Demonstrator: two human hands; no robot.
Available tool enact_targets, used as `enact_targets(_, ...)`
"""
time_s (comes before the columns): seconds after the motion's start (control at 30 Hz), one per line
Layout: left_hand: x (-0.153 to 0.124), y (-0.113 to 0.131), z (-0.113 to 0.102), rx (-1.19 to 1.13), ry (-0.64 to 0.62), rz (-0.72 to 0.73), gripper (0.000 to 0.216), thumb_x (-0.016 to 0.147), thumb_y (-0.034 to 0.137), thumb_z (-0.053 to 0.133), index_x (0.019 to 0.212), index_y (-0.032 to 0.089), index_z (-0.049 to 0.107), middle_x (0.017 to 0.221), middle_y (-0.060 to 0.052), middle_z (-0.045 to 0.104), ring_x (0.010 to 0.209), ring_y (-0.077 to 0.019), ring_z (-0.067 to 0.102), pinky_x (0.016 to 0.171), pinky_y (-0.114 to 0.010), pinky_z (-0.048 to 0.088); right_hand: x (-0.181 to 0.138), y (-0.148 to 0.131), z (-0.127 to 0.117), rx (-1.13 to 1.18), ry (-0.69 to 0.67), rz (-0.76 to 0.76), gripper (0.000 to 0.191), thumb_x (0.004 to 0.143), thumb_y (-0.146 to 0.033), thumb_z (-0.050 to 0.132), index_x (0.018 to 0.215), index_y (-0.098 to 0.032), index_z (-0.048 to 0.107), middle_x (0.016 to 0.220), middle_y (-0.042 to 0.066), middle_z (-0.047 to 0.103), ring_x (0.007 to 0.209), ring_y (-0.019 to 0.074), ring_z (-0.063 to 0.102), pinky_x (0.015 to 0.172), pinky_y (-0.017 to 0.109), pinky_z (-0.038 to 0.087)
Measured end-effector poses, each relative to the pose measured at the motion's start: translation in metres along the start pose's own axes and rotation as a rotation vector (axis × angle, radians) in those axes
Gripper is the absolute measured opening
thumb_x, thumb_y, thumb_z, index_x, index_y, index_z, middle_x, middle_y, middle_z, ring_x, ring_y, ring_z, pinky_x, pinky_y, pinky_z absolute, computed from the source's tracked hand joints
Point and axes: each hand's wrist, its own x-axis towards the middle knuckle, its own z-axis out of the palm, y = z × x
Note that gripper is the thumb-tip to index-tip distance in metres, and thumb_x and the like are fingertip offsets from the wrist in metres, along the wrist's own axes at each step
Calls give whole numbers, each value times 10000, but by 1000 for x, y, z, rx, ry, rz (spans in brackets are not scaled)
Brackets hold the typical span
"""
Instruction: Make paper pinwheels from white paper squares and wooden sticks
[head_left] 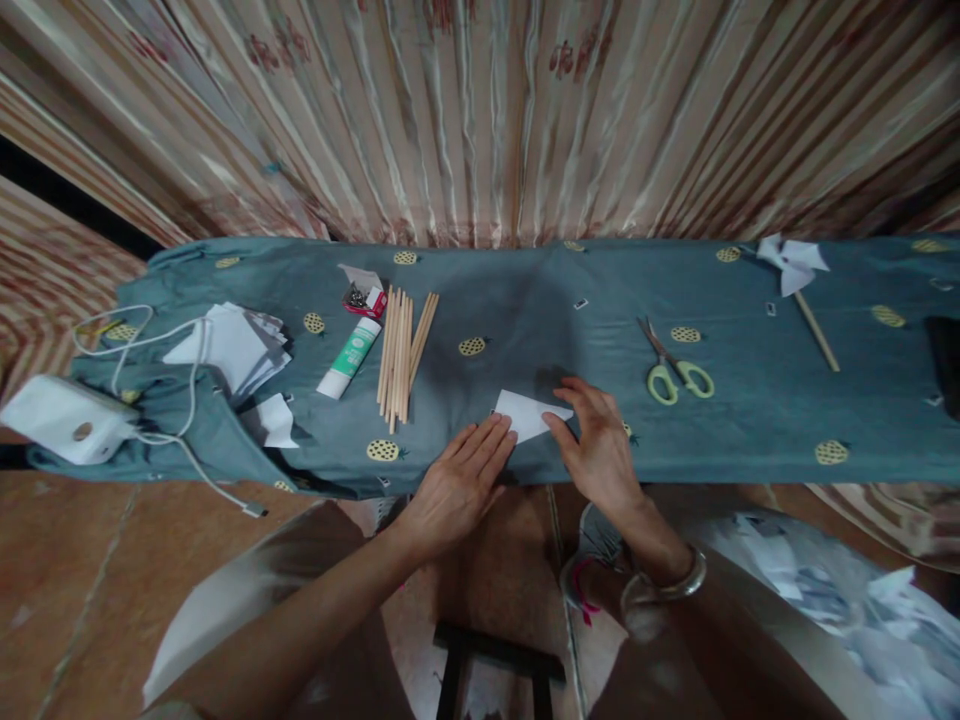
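A small folded white paper (527, 413) lies on the blue-grey cloth (525, 320) near the table's front edge. My left hand (457, 485) lies flat with its fingers stretched out, the fingertips pressing on the paper's left corner. My right hand (596, 440) rests on the paper's right side, fingers spread and bent a little, holding it down. A silver bangle (679, 580) sits on my right wrist.
Wooden sticks (401, 350), a glue stick (349, 358) and a small red box of clips (365, 299) lie to the left. Paper sheets (232, 348) and a white device with cable (64, 420) sit far left. Green scissors (675, 370) and a paper pinwheel (793, 268) lie right.
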Motion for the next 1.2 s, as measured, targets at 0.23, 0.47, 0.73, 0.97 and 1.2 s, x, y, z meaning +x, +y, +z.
enact_targets(0.23, -12, -3, -10, -6, -6, -12, 524, 940, 185, 450, 1439, 94, 321, 1503, -161, 384, 1428, -254, 296, 1130, -447, 343, 0, 8, -7, -13, -9, -13, 293, 956, -344, 438, 1094, -160, 620, 1234, 155, 613, 1136, 290, 545, 980, 478, 437)
enact_targets(0.47, -27, -11, -23, -61, 78, 6, 417, 925, 113, 471, 1342, 116, 474, 1402, -141, 526, 1366, -242, 414, 1106, -451, 398, 3, 13, -9, 13, -21, -16, 301, 964, -285, 392, 1077, -141, 632, 1210, 159, 632, 1118, 282, 555, 991, 460, 438)
enact_targets(0.73, -12, -17, -42, -295, 162, -172, 324, 956, 240, 458, 1232, 149, 600, 1294, -123, 620, 1172, -215, 602, 997, -381, 501, 10, 3, -18, 188, -137, 1, 315, 923, -403, 502, 1136, -216, 638, 1287, 117, 599, 1208, 264, 539, 1040, 452, 410)
enact_targets(0.97, 11, -20, -34, -697, 195, -467, 433, 932, 384, 479, 1280, 150, 586, 1306, -126, 611, 1218, -261, 561, 1073, -434, 412, 12, -6, -16, 349, -235, 41, 113, 808, -237, 590, 859, -231, 690, 1361, 98, 549, 1276, 277, 496, 1060, 476, 370)
enact_targets(1.2, 44, -17, -36, -1383, 300, -691, 580, 692, 528, 740, 1131, 153, 691, 1110, -101, 714, 1016, -251, 654, 912, -346, 493, 18, -16, -30, 571, -106, 92, 141, 763, -216, 592, 803, -249, 723, 1390, 58, 527, 1279, 255, 498, 1060, 438, 364)
